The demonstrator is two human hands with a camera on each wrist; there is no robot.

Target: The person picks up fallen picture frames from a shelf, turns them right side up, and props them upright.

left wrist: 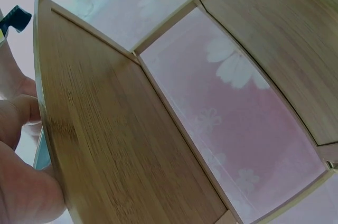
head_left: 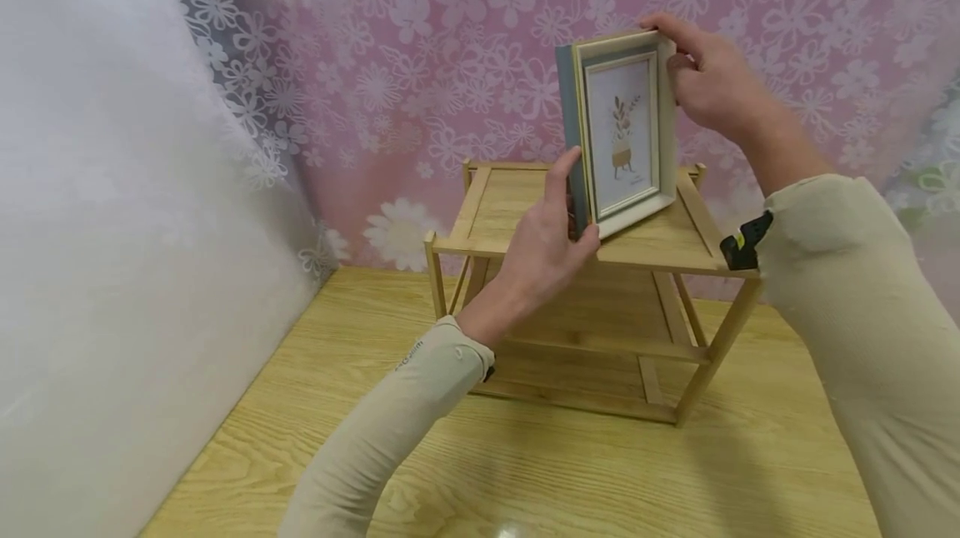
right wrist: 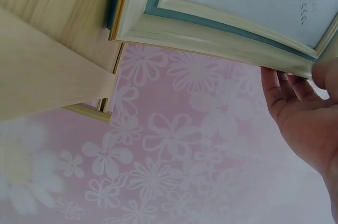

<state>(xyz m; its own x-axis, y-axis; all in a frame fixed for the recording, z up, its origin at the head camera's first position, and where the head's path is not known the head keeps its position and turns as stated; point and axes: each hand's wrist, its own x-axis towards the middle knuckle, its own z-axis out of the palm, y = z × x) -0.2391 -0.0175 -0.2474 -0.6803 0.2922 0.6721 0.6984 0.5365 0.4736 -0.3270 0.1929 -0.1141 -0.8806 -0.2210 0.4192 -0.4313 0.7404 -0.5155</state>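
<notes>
A picture frame (head_left: 624, 130) with a cream border, blue-green sides and a plant print stands tilted over the top shelf of a small wooden rack (head_left: 510, 205). My left hand (head_left: 546, 242) grips its lower left corner, thumb in front and fingers along the side. At the upper right, my right hand (head_left: 712, 76) holds the frame's edge between thumb and fingers. The right wrist view shows the right hand (right wrist: 309, 108) pinching the border of the frame (right wrist: 222, 39). In the left wrist view, the left hand (left wrist: 26, 182) is beside the shelf's edge, and the frame is mostly hidden.
Below the top, the rack has two lower shelves (head_left: 600, 313). A pink flowered curtain (head_left: 375, 47) hangs behind it, and a white sheet (head_left: 112, 230) covers the left side. The floor (head_left: 300, 438) has a wood-grain surface.
</notes>
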